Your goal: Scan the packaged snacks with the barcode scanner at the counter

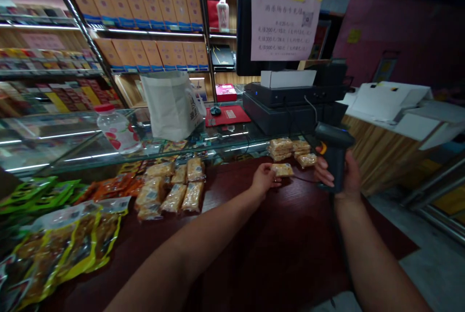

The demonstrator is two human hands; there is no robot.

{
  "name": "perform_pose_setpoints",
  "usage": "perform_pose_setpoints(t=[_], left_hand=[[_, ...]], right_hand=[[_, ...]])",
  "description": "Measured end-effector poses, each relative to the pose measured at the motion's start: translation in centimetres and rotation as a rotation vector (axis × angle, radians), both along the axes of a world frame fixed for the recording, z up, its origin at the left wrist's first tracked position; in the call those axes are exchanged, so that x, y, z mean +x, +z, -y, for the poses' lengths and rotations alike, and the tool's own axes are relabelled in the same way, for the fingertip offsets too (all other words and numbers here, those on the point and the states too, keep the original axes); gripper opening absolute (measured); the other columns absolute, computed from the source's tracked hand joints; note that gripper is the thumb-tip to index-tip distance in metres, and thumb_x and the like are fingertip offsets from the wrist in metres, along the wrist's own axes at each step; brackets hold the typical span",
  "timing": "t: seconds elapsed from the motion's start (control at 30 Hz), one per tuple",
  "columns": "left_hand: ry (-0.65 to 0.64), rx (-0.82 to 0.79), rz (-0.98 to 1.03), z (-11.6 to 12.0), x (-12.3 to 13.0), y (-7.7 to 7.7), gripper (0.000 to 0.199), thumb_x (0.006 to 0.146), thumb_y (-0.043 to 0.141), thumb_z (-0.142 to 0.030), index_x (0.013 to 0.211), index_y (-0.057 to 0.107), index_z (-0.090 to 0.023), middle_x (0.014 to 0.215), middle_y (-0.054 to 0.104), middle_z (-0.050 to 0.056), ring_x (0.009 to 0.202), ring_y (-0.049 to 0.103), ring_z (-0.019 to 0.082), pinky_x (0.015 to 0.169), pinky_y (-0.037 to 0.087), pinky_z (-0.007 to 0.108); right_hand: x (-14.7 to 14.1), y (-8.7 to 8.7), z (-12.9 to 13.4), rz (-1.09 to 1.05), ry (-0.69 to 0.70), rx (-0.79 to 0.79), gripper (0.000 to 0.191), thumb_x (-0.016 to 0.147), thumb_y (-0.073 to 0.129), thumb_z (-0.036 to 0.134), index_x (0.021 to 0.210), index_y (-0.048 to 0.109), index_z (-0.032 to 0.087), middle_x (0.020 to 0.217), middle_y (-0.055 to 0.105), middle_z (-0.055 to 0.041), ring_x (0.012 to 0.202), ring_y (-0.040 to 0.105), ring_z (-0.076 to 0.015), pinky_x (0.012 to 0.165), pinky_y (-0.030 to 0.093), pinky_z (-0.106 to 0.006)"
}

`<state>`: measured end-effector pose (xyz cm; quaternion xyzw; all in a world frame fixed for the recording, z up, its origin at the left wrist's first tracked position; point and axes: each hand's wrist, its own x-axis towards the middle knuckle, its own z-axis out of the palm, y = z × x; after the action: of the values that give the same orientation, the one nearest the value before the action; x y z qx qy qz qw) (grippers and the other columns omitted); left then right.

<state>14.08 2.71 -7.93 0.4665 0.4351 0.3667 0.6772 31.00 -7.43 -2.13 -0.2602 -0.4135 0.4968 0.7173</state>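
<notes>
In my left hand (264,179) is one end of a small wrapped snack bar (283,170), low over the dark red counter; thumb and fingers pinch it. My right hand (351,174) is wrapped round the handle of a black barcode scanner (334,147), its head tilted towards the left. A cable hangs from the scanner's handle. Just behind the pinched bar sit stacked snack bars (280,149), near the glass edge. Another group of wrapped bars (174,197) lies left of my left forearm, in rows and piles.
Yellow-edged snack pouches (78,239), green packets (39,195) and orange packets (116,187) cover the counter's left. On the glass case stand a red-capped jar (118,130), a white paper bag (167,106), a mouse (215,111) and a black cash register (290,103).
</notes>
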Motion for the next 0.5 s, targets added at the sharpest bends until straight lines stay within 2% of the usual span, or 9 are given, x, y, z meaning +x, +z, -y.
perform_pose_setpoints(t=[0.1,0.2,0.37,0.5], left_hand=[[0.031,0.007,-0.053,-1.4,3.5,-0.5,0.017,0.094,0.050,-0.015,0.111,0.049,-0.017,0.073,0.057,-0.003,0.051,0.059,0.009,0.053,0.052,0.022],[0.044,0.012,-0.118,-2.4,5.3,-1.1,0.019,0.094,0.052,-0.017,0.113,0.050,-0.015,0.064,0.054,-0.005,0.044,0.055,0.009,0.050,0.049,0.022],[0.065,0.049,-0.190,-2.9,5.6,-1.6,0.028,0.092,0.058,-0.023,0.117,0.050,-0.015,0.065,0.058,-0.003,0.043,0.057,0.011,0.049,0.049,0.023],[0.107,0.149,-0.204,-1.4,4.3,-1.4,0.042,0.088,0.065,-0.029,0.123,0.048,-0.016,0.077,0.064,0.002,0.051,0.062,0.013,0.054,0.053,0.026]], right_hand=[[-0.2,-0.1,-0.2,0.009,-0.011,-0.010,0.053,0.077,0.065,0.065,0.100,0.069,0.017,0.066,0.048,0.0025,0.037,0.024,-0.0076,0.024,0.029,-0.018],[-0.1,-0.2,-0.3,0.013,-0.014,-0.023,0.053,0.077,0.064,0.067,0.100,0.069,0.019,0.067,0.047,0.0034,0.038,0.023,-0.0071,0.025,0.028,-0.016],[0.2,-0.3,-0.1,0.005,-0.017,-0.042,0.053,0.078,0.061,0.068,0.102,0.070,0.021,0.068,0.046,0.0033,0.039,0.023,-0.0083,0.026,0.030,-0.017],[0.1,-0.3,-0.1,-0.011,0.025,-0.051,0.051,0.075,0.066,0.066,0.100,0.071,0.022,0.068,0.049,0.0026,0.039,0.025,-0.0076,0.026,0.031,-0.016]])
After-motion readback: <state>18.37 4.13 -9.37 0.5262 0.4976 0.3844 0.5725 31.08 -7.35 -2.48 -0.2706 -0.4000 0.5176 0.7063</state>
